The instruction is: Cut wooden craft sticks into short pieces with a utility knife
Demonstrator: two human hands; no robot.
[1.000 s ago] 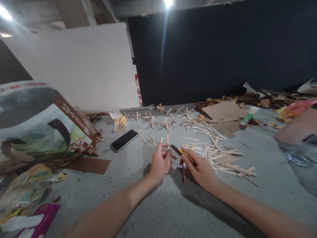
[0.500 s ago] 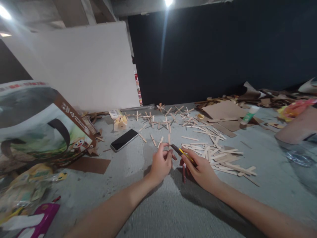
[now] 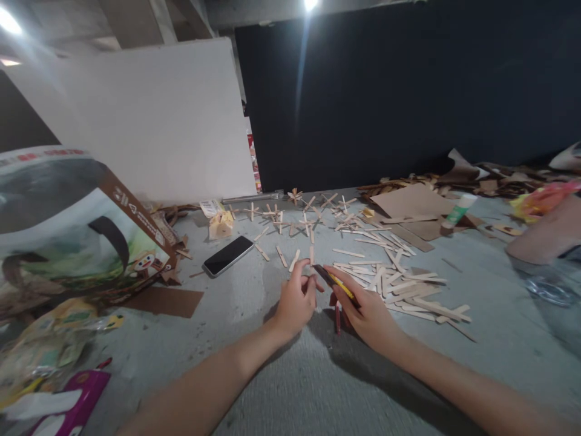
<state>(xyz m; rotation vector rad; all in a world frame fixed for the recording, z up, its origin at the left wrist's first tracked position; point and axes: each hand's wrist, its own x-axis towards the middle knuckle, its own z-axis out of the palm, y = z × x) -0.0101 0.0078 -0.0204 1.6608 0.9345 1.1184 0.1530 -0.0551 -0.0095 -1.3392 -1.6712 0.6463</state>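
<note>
My left hand [image 3: 296,303] is closed, its fingertips pinching a wooden craft stick [image 3: 311,253] that points away from me. A black and yellow utility knife [image 3: 341,284] is gripped in my right hand [image 3: 370,315]. The knife's dark front end reaches the stick close to my left fingertips; whether the two touch I cannot tell. Below my right hand a thin dark red object [image 3: 338,320] shows, mostly covered by the hand. Just beyond my left hand lie a few short stick pieces [image 3: 281,256], with crossed stick shapes [image 3: 307,224] farther back.
Right of my hands spreads a pile of loose craft sticks [image 3: 408,290]. A phone [image 3: 227,257] lies to the left, near a large printed bag [image 3: 131,242] and a purple item [image 3: 82,396]. Cardboard sheets [image 3: 408,203] and a glue stick [image 3: 460,210] are at the back right.
My right hand has turned slightly, tilting the knife a little, with its front end still at the stick. My left hand has hardly moved.
</note>
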